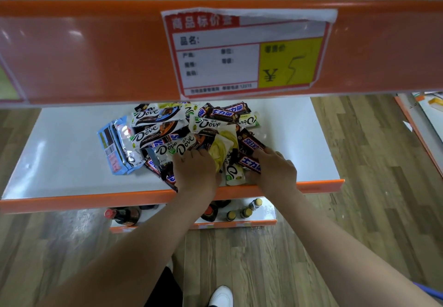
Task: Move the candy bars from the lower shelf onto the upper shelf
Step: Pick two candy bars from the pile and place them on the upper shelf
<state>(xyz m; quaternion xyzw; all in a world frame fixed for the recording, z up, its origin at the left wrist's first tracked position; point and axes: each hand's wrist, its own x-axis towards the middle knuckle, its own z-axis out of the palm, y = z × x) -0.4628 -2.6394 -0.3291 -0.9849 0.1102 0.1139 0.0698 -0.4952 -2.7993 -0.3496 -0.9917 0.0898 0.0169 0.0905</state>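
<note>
Evidently the candy bars (191,134) lay in one loose heap on the white lower shelf (60,153), a little toward twelve o'clock from its orange front lip, so both hands could reach them without stretching. The left hand (195,170) sat at the pile's six o'clock edge, fingers curled down into the Dove wrappers and a yellow packet (221,149), seemingly gathering several at once rather than picking one. The right hand (274,169), at about four o'clock of the heap, pinched a brown Snickers bar (249,164) between thumb and fingers. A blue packet (113,148) lay at the pile's nine o'clock side, apart from both hands.

The upper shelf (96,55) showed only its orange front rail and a price tag (244,52), straight ahead at twelve o'clock; its top surface was hidden, so nothing could be said of bars already up there. Judging by the full heap, most of the job remained. Bottles (242,212) stood on a lower tier beneath.
</note>
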